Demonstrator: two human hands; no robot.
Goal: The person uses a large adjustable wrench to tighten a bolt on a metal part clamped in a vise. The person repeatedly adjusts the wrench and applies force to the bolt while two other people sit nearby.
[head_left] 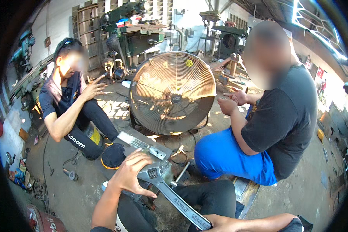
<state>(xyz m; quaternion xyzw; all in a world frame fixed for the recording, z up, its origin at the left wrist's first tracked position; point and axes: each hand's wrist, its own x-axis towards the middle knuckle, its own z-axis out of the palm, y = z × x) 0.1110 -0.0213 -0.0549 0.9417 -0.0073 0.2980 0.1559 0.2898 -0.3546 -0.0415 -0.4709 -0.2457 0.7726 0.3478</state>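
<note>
A large adjustable wrench slants across my lap, its jaw end up and to the left. My right hand is wrapped round the end of its handle. Beside the jaw, my left hand is spread, thumb apart from the fingers; whether it touches the wrench I cannot tell. Just beyond my left fingers a flat metal bar with holes lies on a grey metal plate. A metal rod handle sticks up to the right of the wrench head. What the jaw sits against is partly hidden.
A big round floor fan stands ahead. One person crouches at left, another person in blue trousers sits close at right. A dark cap lies near my left hand. A red bucket stands at lower left, a grey tool on the floor.
</note>
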